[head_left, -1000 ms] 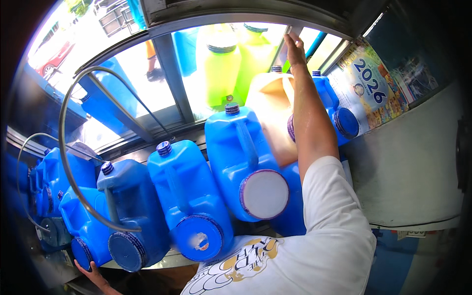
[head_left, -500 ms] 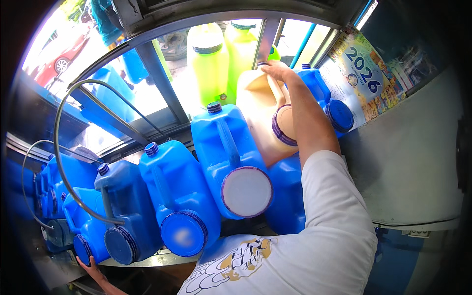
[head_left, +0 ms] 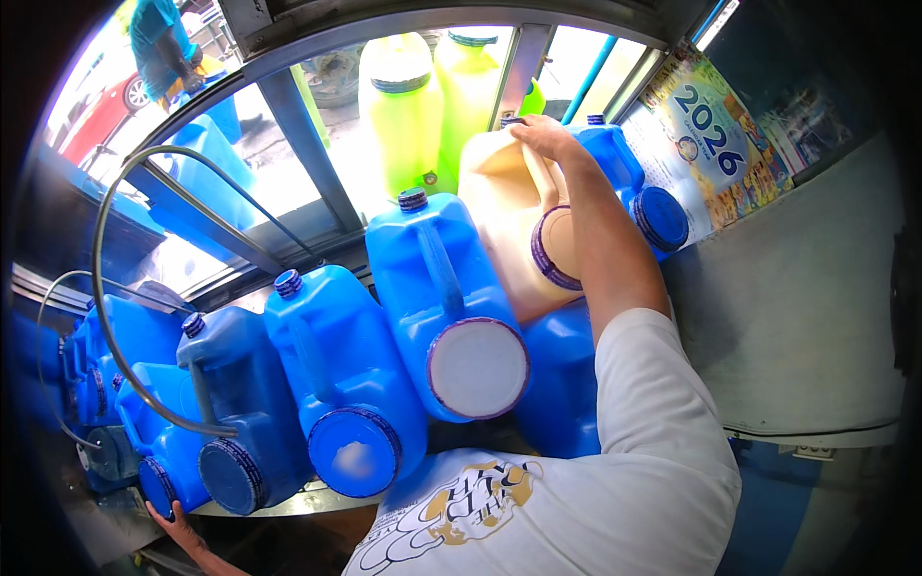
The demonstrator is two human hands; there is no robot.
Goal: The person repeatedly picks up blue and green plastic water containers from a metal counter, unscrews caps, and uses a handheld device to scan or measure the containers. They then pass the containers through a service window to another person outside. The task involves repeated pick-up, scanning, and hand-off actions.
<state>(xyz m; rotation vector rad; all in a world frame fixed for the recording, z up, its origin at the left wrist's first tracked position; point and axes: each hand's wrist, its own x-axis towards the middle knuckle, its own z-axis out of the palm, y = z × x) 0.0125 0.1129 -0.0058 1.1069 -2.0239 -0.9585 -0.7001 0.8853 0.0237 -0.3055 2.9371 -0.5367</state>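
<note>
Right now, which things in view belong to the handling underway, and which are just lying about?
In hand:
cream jug, right hand at its top
blue jug at lower left, left hand against it

Just about:
other blue jugs
yellow-green containers outside
wall calendar
curved metal tube

Right hand (head_left: pixel 545 137), a second ago up by the window frame (head_left: pixel 524 72), now atop the cream jug (head_left: pixel 495 182).

Shop, blue jugs (head_left: pixel 355 360), street window (head_left: pixel 309 144)

The head view looks forward and down, close, its rim perhaps blurred
</note>
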